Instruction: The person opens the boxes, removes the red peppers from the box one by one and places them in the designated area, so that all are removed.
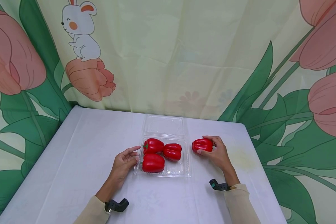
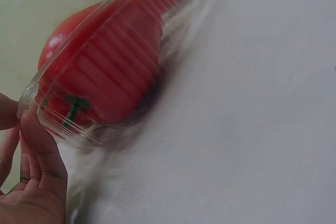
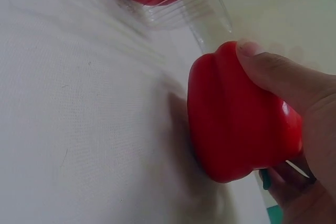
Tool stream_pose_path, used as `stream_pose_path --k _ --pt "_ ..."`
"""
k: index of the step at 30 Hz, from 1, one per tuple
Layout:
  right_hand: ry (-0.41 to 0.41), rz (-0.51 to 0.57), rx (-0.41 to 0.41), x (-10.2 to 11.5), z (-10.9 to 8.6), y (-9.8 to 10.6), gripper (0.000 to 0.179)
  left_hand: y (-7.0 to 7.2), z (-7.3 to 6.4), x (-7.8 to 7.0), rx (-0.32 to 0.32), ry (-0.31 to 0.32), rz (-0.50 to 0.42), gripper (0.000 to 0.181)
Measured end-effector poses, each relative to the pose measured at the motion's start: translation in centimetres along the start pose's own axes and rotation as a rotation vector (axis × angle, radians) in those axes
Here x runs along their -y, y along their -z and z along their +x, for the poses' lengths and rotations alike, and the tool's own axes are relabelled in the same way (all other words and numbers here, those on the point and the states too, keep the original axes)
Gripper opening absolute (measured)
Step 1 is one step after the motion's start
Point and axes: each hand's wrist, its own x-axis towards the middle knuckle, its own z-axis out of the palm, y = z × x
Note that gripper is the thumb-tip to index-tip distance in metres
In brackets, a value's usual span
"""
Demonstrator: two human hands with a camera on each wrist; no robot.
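A clear plastic clamshell box (image 1: pixel 175 169) lies with its lid folded back on the white table, holding three red bell peppers (image 1: pixel 153 163). My left hand (image 1: pixel 122 164) pinches the box's left rim between thumb and fingers, as the left wrist view shows beside a pepper with a green stem (image 2: pixel 113 61). To the right of the box, my right hand (image 1: pixel 217 153) grips another red bell pepper (image 1: pixel 202 145) between thumb and fingers. In the right wrist view this pepper (image 3: pixel 231 119) is close to the table, with its shadow beside it; whether it touches cannot be told.
The open lid (image 1: pixel 163 125) lies toward the table's back edge. Behind the table (image 1: pixel 100 130) hangs a curtain (image 1: pixel 168 62) printed with tulips and a rabbit. Black straps with camera mounts (image 1: pixel 117 205) sit on both wrists.
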Motion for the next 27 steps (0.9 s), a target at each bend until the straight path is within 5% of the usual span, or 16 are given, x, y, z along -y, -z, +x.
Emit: stream_pose_path --k 27 --pt "-0.022 -0.079 0.034 0.20 0.29 -0.76 0.084 -0.11 -0.11 -0.13 -0.005 0.003 -0.008 0.050"
